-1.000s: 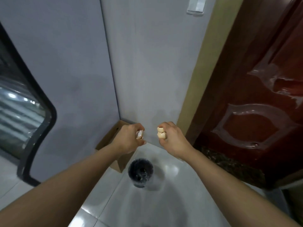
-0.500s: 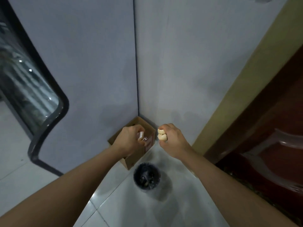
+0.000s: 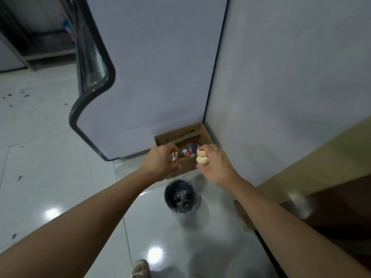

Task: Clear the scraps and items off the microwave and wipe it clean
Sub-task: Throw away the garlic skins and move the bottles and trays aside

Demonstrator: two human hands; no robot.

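My right hand (image 3: 215,164) is closed around pale eggshell halves (image 3: 202,158), stacked one on the other. My left hand (image 3: 162,162) pinches a small whitish scrap (image 3: 174,157); what it is I cannot tell. Both hands hover above a brown cardboard box (image 3: 181,135) on the floor in the corner, which holds cans and wrappers. A round dark trash bin (image 3: 180,195) with scraps inside stands on the floor just below my hands. No microwave is in view.
A tall white fridge (image 3: 152,77) with a dark curved door edge stands at left of the corner. A grey wall (image 3: 291,77) is at right, a brown door frame (image 3: 321,153) beyond. Glossy white floor tiles (image 3: 50,167) spread left. My sandalled foot (image 3: 140,269) shows at the bottom.
The view has tilted down and swung left, so the floor, the box's contents and the bin show more fully. Both hands keep their hold and stay over the box.
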